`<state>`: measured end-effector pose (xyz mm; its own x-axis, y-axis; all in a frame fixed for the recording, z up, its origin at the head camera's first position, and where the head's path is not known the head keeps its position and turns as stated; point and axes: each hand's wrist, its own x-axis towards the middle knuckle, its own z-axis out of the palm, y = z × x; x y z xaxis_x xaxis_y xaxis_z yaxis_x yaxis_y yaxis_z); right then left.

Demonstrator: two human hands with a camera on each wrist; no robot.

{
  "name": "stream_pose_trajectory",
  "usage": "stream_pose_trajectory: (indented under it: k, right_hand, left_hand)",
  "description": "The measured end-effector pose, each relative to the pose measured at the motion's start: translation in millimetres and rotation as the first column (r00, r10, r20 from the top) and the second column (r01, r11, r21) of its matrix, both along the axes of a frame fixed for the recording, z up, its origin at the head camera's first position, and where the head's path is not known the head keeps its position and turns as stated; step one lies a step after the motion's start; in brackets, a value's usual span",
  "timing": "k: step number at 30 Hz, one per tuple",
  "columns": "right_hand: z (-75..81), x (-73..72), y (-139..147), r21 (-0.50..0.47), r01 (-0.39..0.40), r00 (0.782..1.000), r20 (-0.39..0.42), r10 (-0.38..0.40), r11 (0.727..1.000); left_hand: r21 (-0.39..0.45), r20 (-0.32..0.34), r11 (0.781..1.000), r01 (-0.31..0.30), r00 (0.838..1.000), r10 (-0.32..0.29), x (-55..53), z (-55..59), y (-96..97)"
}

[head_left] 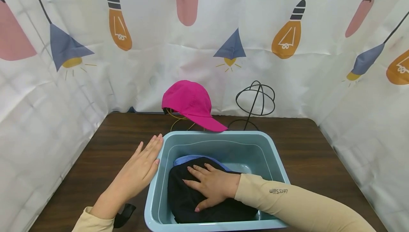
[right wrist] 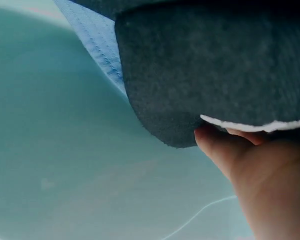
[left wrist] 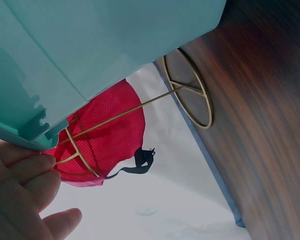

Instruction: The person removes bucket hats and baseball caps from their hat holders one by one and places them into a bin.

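Observation:
A light blue plastic basin stands on the table. Inside it lies a piece of black cloth, with the curved edge of a blue fabric item showing from beneath. Rows of stitching run along that blue fabric in the right wrist view. My right hand rests on the black cloth, fingers spread. Its thumb lies by a white-edged part of the dark cloth. On the basin's left side, my left hand touches the rim with straight fingers and holds nothing.
Behind the basin, a bright pink cap hangs on a gold wire stand. A black wire stand with a domed top is to its right. White printed fabric walls in the dark wooden table.

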<state>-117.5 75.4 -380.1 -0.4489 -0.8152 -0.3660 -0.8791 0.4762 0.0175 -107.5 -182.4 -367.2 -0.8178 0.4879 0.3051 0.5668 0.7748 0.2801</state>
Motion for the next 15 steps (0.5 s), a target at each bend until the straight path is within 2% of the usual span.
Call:
stream_pose_trajectory:
  k: [5,9,12,15]
  right_hand:
    - [9.7,-6.5,-1.3,-0.071,0.008,0.998,0.061,-0.003,0.997]
    - [16.1,-8.9,-2.7,-0.135,-0.038,0.998,0.052,0.046,0.99]
    - [24.7,-10.7,-0.5,-0.229,-0.074,0.996,0.028,0.082,0.971]
    - [38.8,-14.4,4.5,-0.351,-0.073,0.997,0.007,0.081,0.934]
  left_hand:
    - [0.008,0.014,1.0,-0.009,1.0,0.009,1.0,-0.1,-0.9]
    - [0.014,0.002,1.0,-0.014,1.0,0.014,2.4,-1.2,-2.6]
    - [0.013,0.017,1.0,-0.016,1.0,0.016,2.4,-1.2,-2.3]
    - [0.007,0.038,1.0,-0.015,0.999,0.015,1.5,-0.1,-0.8]
